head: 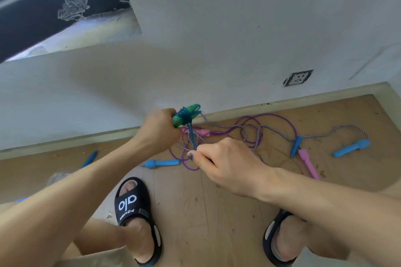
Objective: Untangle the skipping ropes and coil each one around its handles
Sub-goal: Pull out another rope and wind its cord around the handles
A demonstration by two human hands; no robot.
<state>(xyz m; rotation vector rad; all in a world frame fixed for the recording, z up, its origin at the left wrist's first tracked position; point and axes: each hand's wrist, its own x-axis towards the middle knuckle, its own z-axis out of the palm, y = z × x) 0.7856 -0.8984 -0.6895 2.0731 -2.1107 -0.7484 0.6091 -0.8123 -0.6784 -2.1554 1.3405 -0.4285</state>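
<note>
**Green rope mid-coil, tail could snag**

Green handles (186,116) held above the floor tangle (238,134), long axis tilted, free end pointing up-right toward the wall. Left hand (159,128) grips their lower end; right hand (219,158) pinches the teal rope (192,136) just below them. Risk: the taut tail drags the purple rope (282,121) and striped rope (219,126) lying under the handles into the wrap, or slack loosens the coil.

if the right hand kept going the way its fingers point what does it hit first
Likely the left hand gripping the green handles; the right hand points up-left along the blue rope it pinches. Depth is unclear.
</note>
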